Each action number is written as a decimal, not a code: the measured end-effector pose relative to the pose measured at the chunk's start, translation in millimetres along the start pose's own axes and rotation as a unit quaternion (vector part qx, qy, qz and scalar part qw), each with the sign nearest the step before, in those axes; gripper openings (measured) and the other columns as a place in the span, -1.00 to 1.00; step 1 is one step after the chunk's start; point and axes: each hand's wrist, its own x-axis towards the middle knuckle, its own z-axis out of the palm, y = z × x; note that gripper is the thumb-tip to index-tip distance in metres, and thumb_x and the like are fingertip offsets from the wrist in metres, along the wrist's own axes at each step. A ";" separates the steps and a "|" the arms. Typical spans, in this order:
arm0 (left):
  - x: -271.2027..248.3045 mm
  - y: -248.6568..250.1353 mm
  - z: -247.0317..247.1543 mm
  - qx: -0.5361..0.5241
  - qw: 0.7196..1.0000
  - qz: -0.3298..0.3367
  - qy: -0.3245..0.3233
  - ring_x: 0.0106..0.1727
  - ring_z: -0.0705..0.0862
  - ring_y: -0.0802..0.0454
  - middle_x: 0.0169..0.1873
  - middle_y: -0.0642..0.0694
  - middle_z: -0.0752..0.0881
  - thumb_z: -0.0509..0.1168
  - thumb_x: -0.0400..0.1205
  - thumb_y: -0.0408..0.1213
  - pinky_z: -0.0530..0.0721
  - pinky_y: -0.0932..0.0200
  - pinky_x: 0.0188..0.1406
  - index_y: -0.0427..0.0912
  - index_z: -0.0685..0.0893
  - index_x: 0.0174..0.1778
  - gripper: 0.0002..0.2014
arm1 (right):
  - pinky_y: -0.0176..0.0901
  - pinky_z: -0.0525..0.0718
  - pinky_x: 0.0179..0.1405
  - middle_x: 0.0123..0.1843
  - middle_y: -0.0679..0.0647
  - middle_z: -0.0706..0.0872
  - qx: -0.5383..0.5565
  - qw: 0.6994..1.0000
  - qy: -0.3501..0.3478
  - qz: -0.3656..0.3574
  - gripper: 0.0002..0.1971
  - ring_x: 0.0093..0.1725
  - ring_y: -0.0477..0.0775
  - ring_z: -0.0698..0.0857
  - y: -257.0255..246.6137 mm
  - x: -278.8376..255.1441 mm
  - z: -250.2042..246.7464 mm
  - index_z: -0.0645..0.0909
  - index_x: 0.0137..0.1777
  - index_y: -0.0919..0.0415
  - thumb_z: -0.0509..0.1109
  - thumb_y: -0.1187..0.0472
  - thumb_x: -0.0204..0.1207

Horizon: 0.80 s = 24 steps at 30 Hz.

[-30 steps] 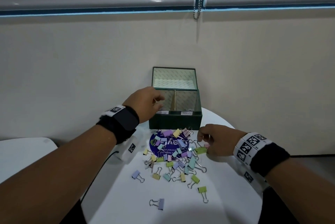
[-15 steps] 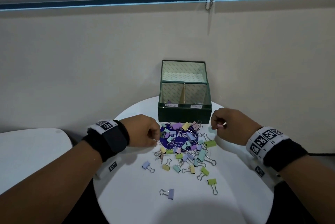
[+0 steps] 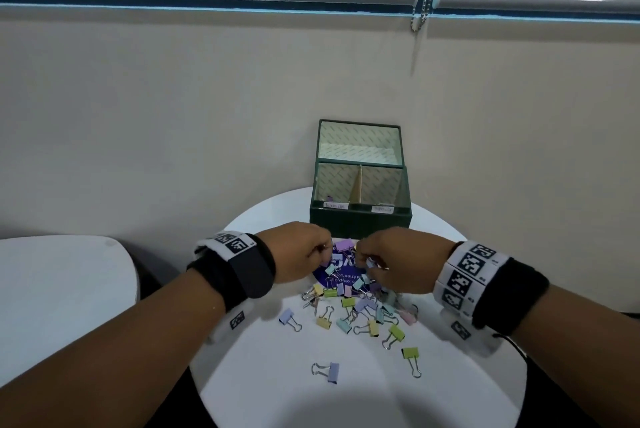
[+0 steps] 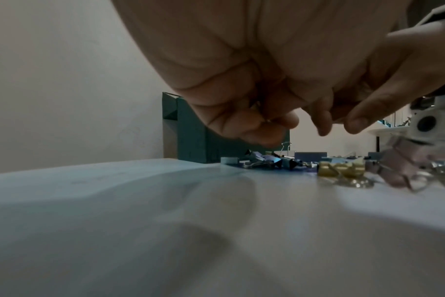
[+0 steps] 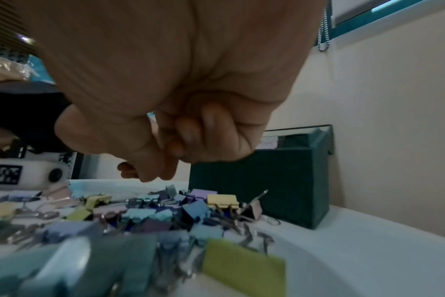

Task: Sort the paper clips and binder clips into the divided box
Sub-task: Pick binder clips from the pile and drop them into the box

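Observation:
A dark green divided box point(image 3: 360, 223) stands open at the back of the round white table point(image 3: 346, 403), with two labelled compartments. In front of it lies a pile of pastel binder clips point(image 3: 356, 299) on a purple disc point(image 3: 329, 280). Both hands hover over the pile's far edge, close together. My left hand point(image 3: 323, 251) has its fingers curled; the left wrist view shows a small metal glint pinched in them point(image 4: 257, 108), seemingly a paper clip. My right hand point(image 3: 363, 259) is also curled, with a small pale clip point(image 3: 370, 263) at its fingertips. The right wrist view shows only the curled fingers point(image 5: 206, 136).
Loose binder clips lie nearer me, a lilac one point(image 3: 329, 372) and a green one point(image 3: 410, 355). A second white table point(image 3: 62, 289) stands to the left. The wall rises right behind the box, and a blind chain point(image 3: 420, 11) hangs above.
My left hand came down from the box to the pile's far left edge. My right hand lifted off the pile, then moved left to meet the left hand.

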 end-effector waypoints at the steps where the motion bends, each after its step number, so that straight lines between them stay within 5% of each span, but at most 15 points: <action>1: 0.7 2.0 -0.1 0.000 1.000 0.000 0.001 -0.02 0.63 0.07 -0.03 0.07 0.70 0.12 0.67 -0.33 0.62 0.15 0.01 -0.02 0.62 -0.04 -0.81 | -0.01 0.72 0.09 0.04 -0.03 0.72 -0.008 1.000 -0.003 0.000 -0.87 0.00 0.04 0.66 -1.8 3.0 -2.5 0.67 0.14 -0.03 0.34 0.14 0.66; 5: 2.9 2.9 2.0 0.048 0.999 0.014 -0.018 0.07 0.63 0.03 0.08 0.08 0.63 0.23 0.65 -0.21 0.63 0.12 0.08 0.18 0.60 0.24 -0.72 | -0.01 0.72 0.23 0.20 -0.04 0.71 -0.030 0.998 -0.042 0.018 -0.68 0.15 0.06 0.68 -2.9 10.1 -3.9 0.69 0.38 -0.07 0.39 0.09 0.65; 8: 5.6 1.6 4.3 0.107 0.992 0.029 -0.053 0.11 0.61 0.02 0.11 0.05 0.61 0.31 0.66 -0.08 0.60 0.14 0.10 0.31 0.58 0.38 -0.64 | 0.00 0.74 0.22 0.20 0.03 0.71 -0.034 0.997 -0.068 0.028 -0.68 0.17 0.11 0.69 -5.9 13.3 3.8 0.70 0.36 0.00 0.45 0.10 0.62; 13: 7.1 -2.4 6.9 0.093 0.994 0.043 -0.021 -0.03 0.62 0.02 -0.04 0.06 0.62 0.38 0.61 -0.06 0.65 0.10 0.00 0.12 0.66 0.12 -0.82 | -0.20 0.66 -0.12 -0.03 -0.04 0.68 0.044 0.998 -0.010 0.040 -0.88 -0.07 -0.04 0.66 1.0 8.1 -6.8 0.63 -0.12 0.09 0.53 0.15 0.52; 18: 8.0 -5.1 7.5 0.062 0.996 0.059 0.031 -0.16 0.57 0.11 -0.15 0.13 0.56 0.34 0.62 -0.08 0.60 0.19 -0.13 0.06 0.58 -0.16 -0.91 | -0.18 0.64 -0.30 -0.33 0.03 0.64 0.218 0.973 -0.018 0.072 -0.82 -0.42 -0.16 0.66 13.1 -25.4 -39.2 0.44 -0.21 0.19 0.33 0.43 0.55; 21: 7.6 -4.8 6.6 0.060 0.996 0.058 0.039 -0.17 0.55 0.14 -0.16 0.14 0.54 0.32 0.64 -0.06 0.55 0.24 -0.15 0.08 0.57 -0.14 -0.91 | -0.26 0.40 -0.33 -0.32 -0.06 0.46 0.025 0.989 -0.110 0.099 -0.80 -0.40 -0.13 0.37 16.4 -48.6 -38.3 0.38 -0.26 0.13 0.27 0.25 0.60; 24: 7.8 -5.9 7.2 0.059 0.996 0.058 0.039 -0.16 0.56 0.13 -0.17 0.14 0.53 0.32 0.65 -0.04 0.60 0.19 -0.09 0.11 0.55 -0.16 -0.89 | -0.25 0.38 -0.33 -0.23 -0.05 0.55 -0.120 0.969 -0.181 0.115 -0.70 -0.28 -0.05 0.47 16.4 -65.3 -19.6 0.46 -0.23 0.10 0.29 -0.08 0.62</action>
